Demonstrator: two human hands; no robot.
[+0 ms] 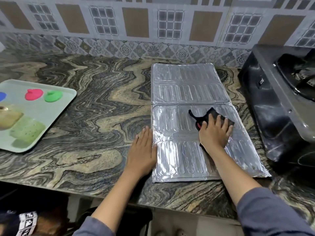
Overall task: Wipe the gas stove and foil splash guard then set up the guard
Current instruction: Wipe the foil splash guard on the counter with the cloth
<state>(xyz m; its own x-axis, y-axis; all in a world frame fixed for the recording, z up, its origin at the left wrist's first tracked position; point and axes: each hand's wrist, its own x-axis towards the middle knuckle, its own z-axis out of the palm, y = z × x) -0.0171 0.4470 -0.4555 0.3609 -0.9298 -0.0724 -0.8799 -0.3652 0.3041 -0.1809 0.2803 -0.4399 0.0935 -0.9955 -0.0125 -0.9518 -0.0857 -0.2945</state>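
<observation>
Countertop (95,103): runs left to right, wall (136,23) behind it.
Tray (56,108): on the countertop, far left, with small items (53,96) on it.
Foil splash guard (184,82): flat on the countertop, right of centre, well apart from the tray.
Gas stove (272,106): on the countertop, just right of the guard.
Cloth (214,114): on the guard's near panel, under the right hand (214,133).
Left hand (142,154): flat on the countertop, thumb touching the guard's left edge.
</observation>
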